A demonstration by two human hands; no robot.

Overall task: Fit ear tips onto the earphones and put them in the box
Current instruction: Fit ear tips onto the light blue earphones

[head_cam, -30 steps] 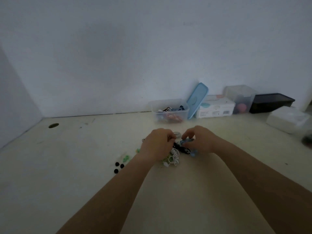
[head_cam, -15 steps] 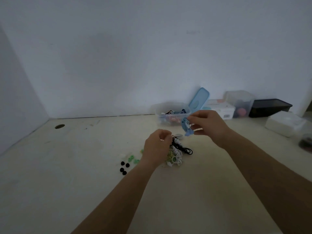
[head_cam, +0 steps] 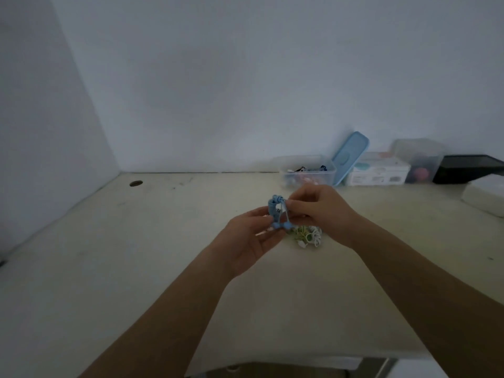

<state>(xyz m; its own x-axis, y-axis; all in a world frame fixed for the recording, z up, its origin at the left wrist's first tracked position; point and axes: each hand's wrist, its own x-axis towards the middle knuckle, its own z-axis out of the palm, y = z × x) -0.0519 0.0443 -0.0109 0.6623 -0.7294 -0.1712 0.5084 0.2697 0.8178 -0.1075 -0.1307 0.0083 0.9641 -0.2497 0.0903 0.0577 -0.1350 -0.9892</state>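
earphones (head_cam: 275, 210), a blue coil hung upright with buds (head_cam: 282, 227) lowest, are pinched at top by the right hand (head_cam: 320, 211), buds at the left hand (head_cam: 245, 240), its grip unclear, box (head_cam: 309, 174) well beyond, nearer the right.

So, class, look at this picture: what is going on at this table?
A person holds a bundle of blue earphones above the table with both hands. The right hand pinches it at the top; the left hand holds it lower, by the two earbuds. More coiled earphones lie on the table beneath. The clear box at the back stands open with small coloured things inside, its blue lid leaning beside it.
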